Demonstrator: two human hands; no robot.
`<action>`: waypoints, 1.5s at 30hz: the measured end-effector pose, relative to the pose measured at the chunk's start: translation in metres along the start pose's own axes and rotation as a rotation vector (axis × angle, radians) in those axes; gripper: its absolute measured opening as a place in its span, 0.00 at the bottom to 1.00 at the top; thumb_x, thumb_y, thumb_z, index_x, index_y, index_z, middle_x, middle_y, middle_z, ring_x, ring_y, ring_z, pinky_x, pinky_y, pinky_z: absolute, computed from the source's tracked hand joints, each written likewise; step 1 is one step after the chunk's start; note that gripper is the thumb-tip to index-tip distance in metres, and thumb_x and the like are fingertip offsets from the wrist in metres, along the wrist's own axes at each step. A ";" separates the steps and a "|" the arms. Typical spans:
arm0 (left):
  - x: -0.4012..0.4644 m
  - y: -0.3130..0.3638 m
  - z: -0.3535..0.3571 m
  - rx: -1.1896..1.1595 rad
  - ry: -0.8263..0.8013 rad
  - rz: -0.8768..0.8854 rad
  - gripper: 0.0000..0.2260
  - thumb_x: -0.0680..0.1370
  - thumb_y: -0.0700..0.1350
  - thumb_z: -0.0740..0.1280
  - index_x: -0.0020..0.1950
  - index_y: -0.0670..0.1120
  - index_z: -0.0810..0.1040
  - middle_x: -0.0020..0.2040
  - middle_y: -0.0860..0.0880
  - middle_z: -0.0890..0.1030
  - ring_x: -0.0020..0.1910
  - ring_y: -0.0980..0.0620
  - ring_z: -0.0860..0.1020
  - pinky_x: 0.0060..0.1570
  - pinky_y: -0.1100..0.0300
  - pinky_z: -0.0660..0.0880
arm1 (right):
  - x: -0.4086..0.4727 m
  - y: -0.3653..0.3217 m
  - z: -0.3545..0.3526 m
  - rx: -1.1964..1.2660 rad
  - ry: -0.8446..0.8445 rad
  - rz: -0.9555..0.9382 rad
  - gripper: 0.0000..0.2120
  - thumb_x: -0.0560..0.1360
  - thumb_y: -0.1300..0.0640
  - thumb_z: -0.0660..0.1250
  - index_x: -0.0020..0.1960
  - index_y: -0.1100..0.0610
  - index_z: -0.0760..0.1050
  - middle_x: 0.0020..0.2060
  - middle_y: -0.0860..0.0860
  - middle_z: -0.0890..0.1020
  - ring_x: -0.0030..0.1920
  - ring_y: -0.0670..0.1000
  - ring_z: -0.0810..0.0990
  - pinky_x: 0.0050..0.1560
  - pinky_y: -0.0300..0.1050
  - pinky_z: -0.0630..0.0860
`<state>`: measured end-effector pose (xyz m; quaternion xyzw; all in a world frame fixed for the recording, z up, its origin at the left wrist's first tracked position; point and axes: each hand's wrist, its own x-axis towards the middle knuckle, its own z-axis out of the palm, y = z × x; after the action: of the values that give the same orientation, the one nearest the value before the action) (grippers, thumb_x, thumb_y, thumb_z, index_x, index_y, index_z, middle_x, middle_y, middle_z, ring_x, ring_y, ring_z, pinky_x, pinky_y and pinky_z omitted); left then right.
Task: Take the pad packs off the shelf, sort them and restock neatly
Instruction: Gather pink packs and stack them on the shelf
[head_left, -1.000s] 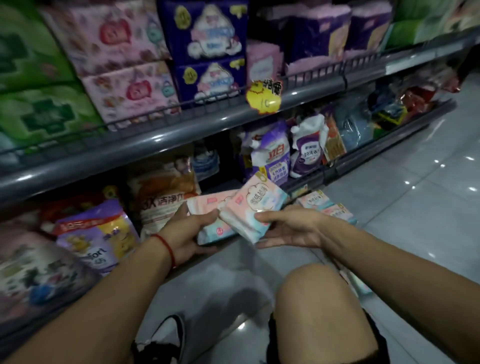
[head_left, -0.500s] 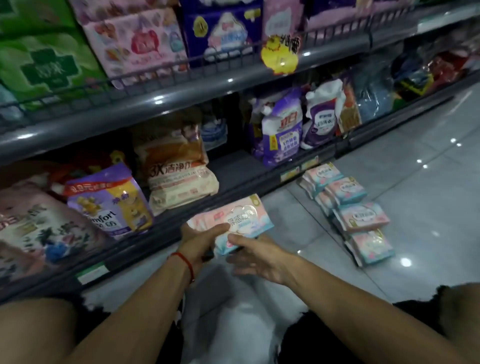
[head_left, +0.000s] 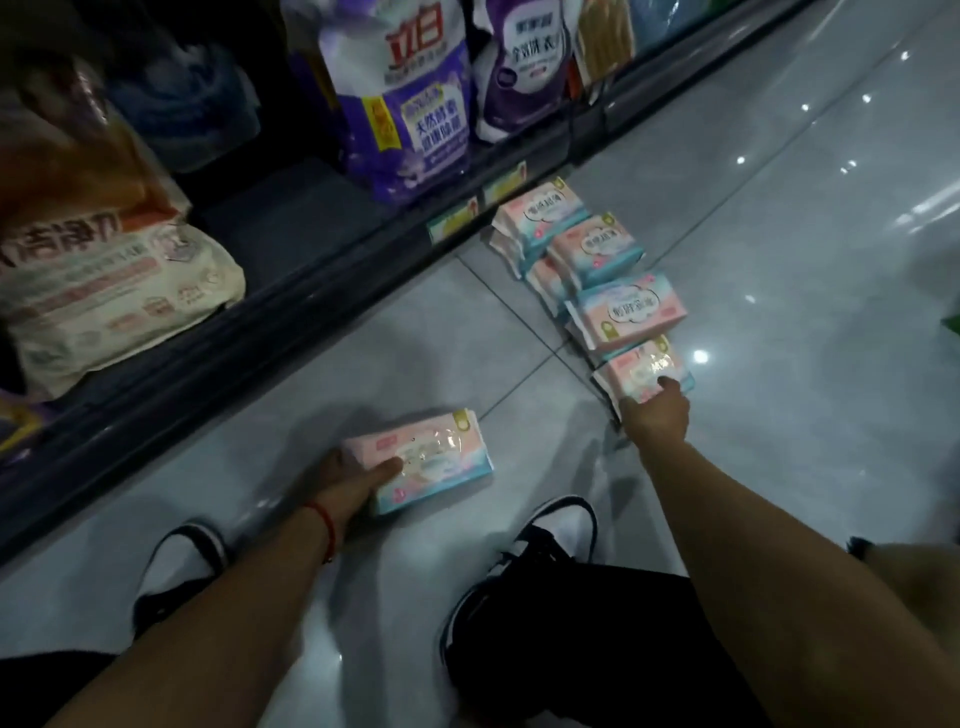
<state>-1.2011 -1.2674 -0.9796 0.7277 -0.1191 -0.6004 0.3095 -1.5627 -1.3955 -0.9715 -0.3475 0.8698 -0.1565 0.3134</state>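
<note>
Floor-level, both hands' fingers grip pad packs.

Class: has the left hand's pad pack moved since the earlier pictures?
Yes. The pad pack has come down from shelf-edge height to the floor.

Pink-and-teal plastic-wrapped pad packs on the grey tiled floor

One flat pack lies alone near the bottom shelf edge; four more overlap in a row: farthest, second, third, nearest.
</note>
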 end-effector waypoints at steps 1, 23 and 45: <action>0.001 0.003 0.002 0.082 0.008 0.007 0.40 0.57 0.55 0.86 0.65 0.45 0.79 0.63 0.39 0.82 0.60 0.38 0.82 0.61 0.38 0.78 | 0.013 0.003 0.004 -0.072 -0.033 -0.016 0.32 0.76 0.49 0.72 0.76 0.57 0.67 0.74 0.62 0.68 0.68 0.66 0.74 0.68 0.59 0.74; -0.083 0.033 0.119 0.900 -0.087 0.650 0.22 0.74 0.37 0.68 0.67 0.47 0.74 0.65 0.47 0.75 0.66 0.46 0.71 0.65 0.58 0.67 | -0.042 0.035 0.029 0.082 -0.259 -0.029 0.20 0.73 0.49 0.78 0.50 0.59 0.71 0.53 0.60 0.82 0.48 0.55 0.78 0.45 0.45 0.72; -0.046 0.087 0.097 -0.105 -0.131 0.067 0.12 0.74 0.33 0.74 0.57 0.40 0.82 0.50 0.40 0.86 0.50 0.36 0.85 0.44 0.42 0.84 | 0.119 -0.068 0.018 0.486 -0.121 0.302 0.56 0.66 0.44 0.82 0.79 0.53 0.47 0.68 0.60 0.73 0.62 0.64 0.79 0.57 0.68 0.80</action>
<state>-1.2874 -1.3399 -0.9000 0.6654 -0.1318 -0.6413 0.3586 -1.5836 -1.5285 -1.0039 -0.1377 0.8285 -0.2910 0.4583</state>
